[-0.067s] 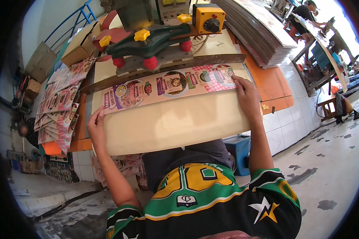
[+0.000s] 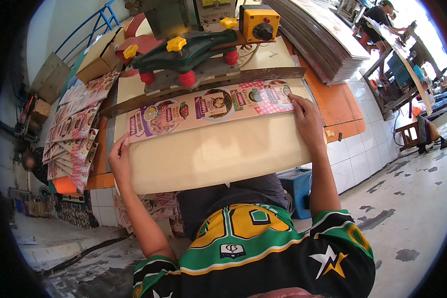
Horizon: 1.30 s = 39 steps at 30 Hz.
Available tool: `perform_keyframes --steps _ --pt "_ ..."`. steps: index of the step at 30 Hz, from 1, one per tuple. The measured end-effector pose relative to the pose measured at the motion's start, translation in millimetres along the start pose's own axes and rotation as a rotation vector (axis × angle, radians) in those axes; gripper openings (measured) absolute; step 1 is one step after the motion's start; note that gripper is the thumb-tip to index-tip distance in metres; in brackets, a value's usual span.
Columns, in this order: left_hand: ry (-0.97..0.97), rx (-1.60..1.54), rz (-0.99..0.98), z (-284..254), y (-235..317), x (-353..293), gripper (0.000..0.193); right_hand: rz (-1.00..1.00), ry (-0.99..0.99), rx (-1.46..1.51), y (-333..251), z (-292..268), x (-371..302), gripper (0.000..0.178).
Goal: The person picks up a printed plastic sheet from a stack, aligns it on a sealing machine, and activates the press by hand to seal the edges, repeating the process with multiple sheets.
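A long printed sheet [image 2: 188, 111] with food pictures lies across the cream work board [image 2: 218, 154], its far edge along the dark metal bar [image 2: 263, 75] of a press. My left hand [image 2: 120, 158] is closed at the sheet's left end, thumb and fingers at its near corner. At the opposite end my right hand [image 2: 305, 111] pinches the sheet's right corner. The green press head [image 2: 188, 52], with yellow knobs and red cushions, stands just beyond the bar. Whether the far edge runs beneath the bar is hidden.
Several similar printed sheets [image 2: 74, 124] lie in a fanned pile on the left. A yellow control box [image 2: 260, 24] with a black dial sits behind the press. Tall stacked flat boards [image 2: 318, 39] are at back right. A person [image 2: 380, 25] works farther off.
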State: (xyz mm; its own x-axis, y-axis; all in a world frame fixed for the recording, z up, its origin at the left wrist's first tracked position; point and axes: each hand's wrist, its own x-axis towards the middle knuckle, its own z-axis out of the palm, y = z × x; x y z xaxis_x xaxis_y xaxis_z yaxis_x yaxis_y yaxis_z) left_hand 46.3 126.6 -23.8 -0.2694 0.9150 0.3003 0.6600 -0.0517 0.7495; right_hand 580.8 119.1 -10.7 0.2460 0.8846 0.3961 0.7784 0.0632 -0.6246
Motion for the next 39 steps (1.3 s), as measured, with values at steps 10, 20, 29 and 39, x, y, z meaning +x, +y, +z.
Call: perform_keyframes --steps 10,20,29,39 --pt "-0.017 0.016 0.021 -3.0 -2.4 -1.3 0.03 -0.078 0.044 -0.001 7.4 6.5 1.4 0.026" --pt "0.023 0.035 0.023 0.2 2.4 -1.2 0.028 -0.048 0.036 0.012 -6.5 2.2 -1.9 0.025" --pt "0.006 -0.018 0.011 -0.4 2.3 -1.2 0.03 -0.071 0.041 -0.053 -1.8 4.6 -1.4 0.028" --pt "0.027 0.014 -0.017 1.2 2.9 -1.0 0.029 -0.075 0.038 -0.069 -2.9 4.8 -1.3 0.028"
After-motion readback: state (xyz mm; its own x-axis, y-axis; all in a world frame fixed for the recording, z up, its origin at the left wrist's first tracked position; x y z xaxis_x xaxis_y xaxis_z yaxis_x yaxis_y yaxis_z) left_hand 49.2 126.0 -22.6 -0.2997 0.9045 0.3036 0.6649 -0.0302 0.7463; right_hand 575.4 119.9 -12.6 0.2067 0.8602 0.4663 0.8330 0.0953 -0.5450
